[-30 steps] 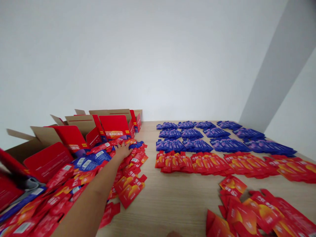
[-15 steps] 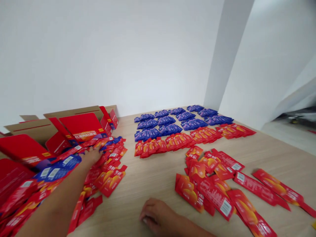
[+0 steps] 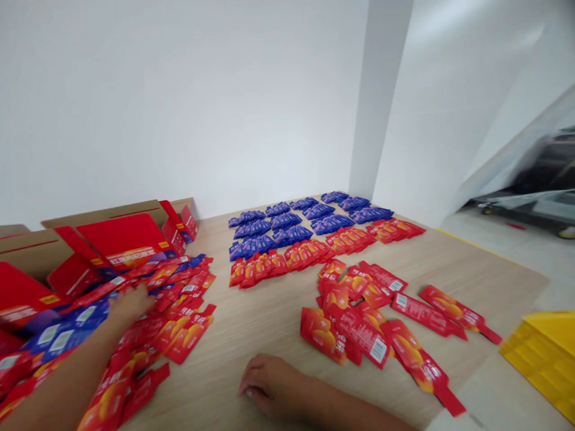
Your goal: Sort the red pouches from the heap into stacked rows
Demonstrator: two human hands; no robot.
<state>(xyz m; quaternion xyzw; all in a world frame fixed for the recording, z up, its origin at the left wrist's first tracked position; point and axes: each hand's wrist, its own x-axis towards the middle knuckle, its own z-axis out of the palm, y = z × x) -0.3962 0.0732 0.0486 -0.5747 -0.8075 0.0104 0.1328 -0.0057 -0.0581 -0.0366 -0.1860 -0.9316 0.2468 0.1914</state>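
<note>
My left hand [image 3: 131, 303] lies over a heap of flat red and blue sachets [image 3: 186, 329] on the left. Its fingers look stretched out and touch the sachets, though their tips are somewhat blurred. My right hand [image 3: 272, 383] rests on the bare wood at the front, fingers curled in, with nothing seen in it. To its right is a loose scatter of red sachets [image 3: 359, 326] with orange fruit prints, some face down with barcodes showing. Farther back, blue sachets [image 3: 285, 233] lie in fanned bundles in rows, with a row of red bundles [image 3: 309, 252] in front.
Open red cartons [image 3: 130, 239] with brown insides stand along the left back, behind the heap. A white wall borders the wooden table [image 3: 233, 311]. Beyond its right edge are a yellow crate [image 3: 545, 353] and a wheeled cart [image 3: 530, 200] on the floor.
The view has turned to the right, bringing the yellow crate into sight. My left hand has drawn back slightly over the heap. My right hand stays curled on the table.
</note>
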